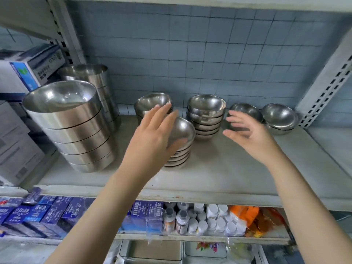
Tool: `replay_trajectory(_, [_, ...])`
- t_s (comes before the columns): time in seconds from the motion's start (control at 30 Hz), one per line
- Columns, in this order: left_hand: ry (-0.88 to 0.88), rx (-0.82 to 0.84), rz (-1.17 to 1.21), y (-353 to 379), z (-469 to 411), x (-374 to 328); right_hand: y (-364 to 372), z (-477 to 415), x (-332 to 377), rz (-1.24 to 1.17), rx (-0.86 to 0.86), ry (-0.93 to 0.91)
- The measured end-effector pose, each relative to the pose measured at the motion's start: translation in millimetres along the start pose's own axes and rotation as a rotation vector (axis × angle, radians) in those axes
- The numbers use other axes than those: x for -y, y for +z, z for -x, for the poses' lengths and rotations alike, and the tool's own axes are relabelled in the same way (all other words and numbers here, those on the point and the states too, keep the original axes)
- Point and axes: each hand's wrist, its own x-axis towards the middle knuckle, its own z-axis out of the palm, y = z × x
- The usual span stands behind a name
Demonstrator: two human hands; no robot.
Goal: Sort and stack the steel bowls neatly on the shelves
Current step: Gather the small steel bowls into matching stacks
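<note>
Nearest, the lower shelf holds blue boxes point(57, 212) and white-capped bottles point(215, 220). On the grey shelf point(219, 178) above, the left hand point(152, 136), fingers straight and spread, covers the near stack of small bowls point(185, 130); whether it touches is unclear. The right hand point(249, 134) hovers open and empty. Farther back stand more small stacks point(206, 115), with large bowls point(70, 126) on the left.

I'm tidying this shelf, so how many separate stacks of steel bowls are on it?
7: large front-left stack, tall stack behind it, back stack and front stack by the left hand, middle stack, half-hidden stack behind the right hand, far-right stack. Hands may hide others.
</note>
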Motion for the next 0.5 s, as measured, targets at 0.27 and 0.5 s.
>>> replay_trajectory(0.27, [0.136,0.137,0.132,102,-100,-113,-113,-11,-85,0.308,-0.236,0.099])
replay_trajectory(0.5, [-0.022,0.496,0.044,198,-147,-171,-175,-49,-168,0.713,0.084,0.126])
